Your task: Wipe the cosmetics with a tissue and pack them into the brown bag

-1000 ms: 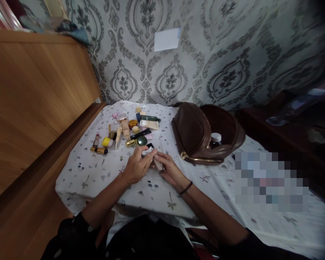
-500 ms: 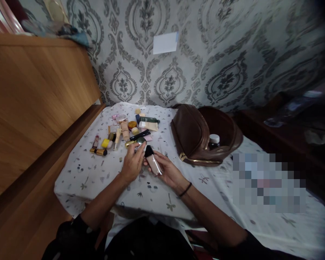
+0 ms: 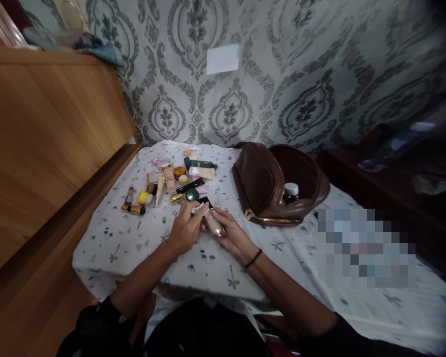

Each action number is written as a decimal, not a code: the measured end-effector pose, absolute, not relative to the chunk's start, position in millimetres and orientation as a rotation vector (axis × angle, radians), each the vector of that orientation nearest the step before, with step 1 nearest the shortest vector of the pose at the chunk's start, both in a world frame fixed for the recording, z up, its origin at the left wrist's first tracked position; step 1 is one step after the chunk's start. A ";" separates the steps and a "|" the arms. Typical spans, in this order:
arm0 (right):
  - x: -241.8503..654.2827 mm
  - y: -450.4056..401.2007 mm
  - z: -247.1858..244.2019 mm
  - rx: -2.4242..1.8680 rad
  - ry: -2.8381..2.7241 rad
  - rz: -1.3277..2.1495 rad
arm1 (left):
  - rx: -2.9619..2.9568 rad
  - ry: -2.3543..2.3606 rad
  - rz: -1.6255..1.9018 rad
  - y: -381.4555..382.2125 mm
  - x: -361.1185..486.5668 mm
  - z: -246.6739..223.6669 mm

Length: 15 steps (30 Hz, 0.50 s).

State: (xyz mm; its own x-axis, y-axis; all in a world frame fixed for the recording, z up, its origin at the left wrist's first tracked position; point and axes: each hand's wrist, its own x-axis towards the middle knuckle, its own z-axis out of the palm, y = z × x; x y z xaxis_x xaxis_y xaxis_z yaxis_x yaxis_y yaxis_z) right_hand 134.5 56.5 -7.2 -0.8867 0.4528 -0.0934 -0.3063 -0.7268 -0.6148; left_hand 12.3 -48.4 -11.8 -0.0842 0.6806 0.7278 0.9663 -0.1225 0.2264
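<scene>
My right hand (image 3: 229,229) is wrapped round a foundation bottle (image 3: 215,225), clear with pinkish-beige contents and a black cap. It is tilted, cap up and to the left, above the cloth. My left hand (image 3: 186,227) is closed, with its fingers pressed against the black cap and the bottle's neck. A small white tissue-like piece (image 3: 201,207) shows between those fingers, mostly hidden. Just beyond the hands lie a round dark green compact (image 3: 192,195), a gold tube (image 3: 177,198) and a long black tube (image 3: 190,186).
Several cosmetics lie beyond, among them a white tube (image 3: 202,172) and a gold lipstick (image 3: 133,209). On the right stands an open brown bag (image 3: 258,183), with a white-capped bottle (image 3: 291,190) in it. A wooden cabinet (image 3: 55,109) borders the left side.
My left hand's fingers have come onto the bottle's cap and neck, covering more of it. The bottle remains in my right hand. The view has shifted slightly.
</scene>
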 end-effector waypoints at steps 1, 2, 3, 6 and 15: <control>134.5 56.3 -7.2 -0.346 -0.844 2.568 | -1.786 -1.800 -1.084 -48.1 11.0 -12.4; 134.6 55.9 -7.2 -0.362 -0.838 2.569 | -1.749 -1.823 -1.116 -47.8 9.7 -12.9; 134.8 55.5 -7.2 -0.380 -0.837 2.574 | -1.716 -1.849 -1.145 -47.6 8.5 -13.3; 135.5 54.7 -7.3 -0.405 -0.840 2.598 | -1.680 -1.920 -1.227 -47.4 6.2 -12.2; 134.1 53.2 -0.5 -0.429 -0.734 2.584 | -1.751 -1.875 -1.225 -47.3 12.9 -7.9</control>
